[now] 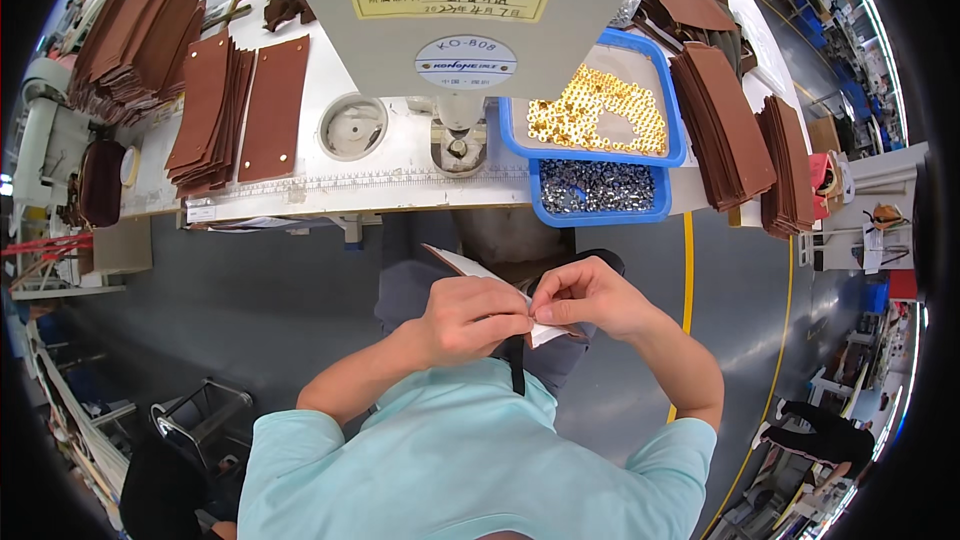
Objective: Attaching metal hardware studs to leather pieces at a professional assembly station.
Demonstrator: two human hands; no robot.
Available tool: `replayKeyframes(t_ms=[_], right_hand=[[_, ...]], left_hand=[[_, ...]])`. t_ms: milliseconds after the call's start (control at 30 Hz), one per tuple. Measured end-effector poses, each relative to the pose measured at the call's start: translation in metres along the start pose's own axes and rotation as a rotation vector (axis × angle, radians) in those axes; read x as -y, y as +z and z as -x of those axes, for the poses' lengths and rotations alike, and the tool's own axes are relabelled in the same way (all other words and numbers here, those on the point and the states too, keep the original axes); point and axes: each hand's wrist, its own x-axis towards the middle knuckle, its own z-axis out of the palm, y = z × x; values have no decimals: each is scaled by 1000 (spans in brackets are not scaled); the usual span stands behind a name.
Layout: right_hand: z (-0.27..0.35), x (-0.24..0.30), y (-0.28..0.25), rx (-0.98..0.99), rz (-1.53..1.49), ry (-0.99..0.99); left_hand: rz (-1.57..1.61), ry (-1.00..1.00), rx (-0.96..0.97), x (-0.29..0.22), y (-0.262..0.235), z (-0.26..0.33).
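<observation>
Over my lap I hold a flat leather piece (549, 334) with a pale underside and a brown edge; much of it is hidden by my fingers. My left hand (468, 316) is curled closed on it, knuckles upward. At its near end, my right hand (592, 300) pinches with thumb and index finger, its fingertips meeting those of the left. Whether a small part sits between the fingertips I cannot make out. Beyond my hands stands a grey-white press machine (390, 50), with its metal die (459, 148) at the table edge.
Gold ring-shaped fittings lie in a blue tray (676, 130); a second blue tray (602, 219) below holds dark metal fittings. Brown leather stacks lie left (205, 120) and right (722, 125) on the white table (400, 180). A round dish (352, 127) is set left of the die. Another person (825, 437) works far right.
</observation>
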Motion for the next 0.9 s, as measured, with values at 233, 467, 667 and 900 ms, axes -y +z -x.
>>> replayKeyframes(t_ms=[233, 467, 667, 900], right_hand=[[14, 4, 27, -284, 514, -298], [15, -5, 36, -486, 1157, -624], [15, -6, 34, -440, 1189, -732], [14, -10, 21, -350, 1134, -738]], left_hand=[[4, -117, 36, 0, -2, 3], [-26, -152, 51, -1, 2, 4], [-25, -205, 61, -4, 0, 4], [111, -475, 129, -16, -6, -2]])
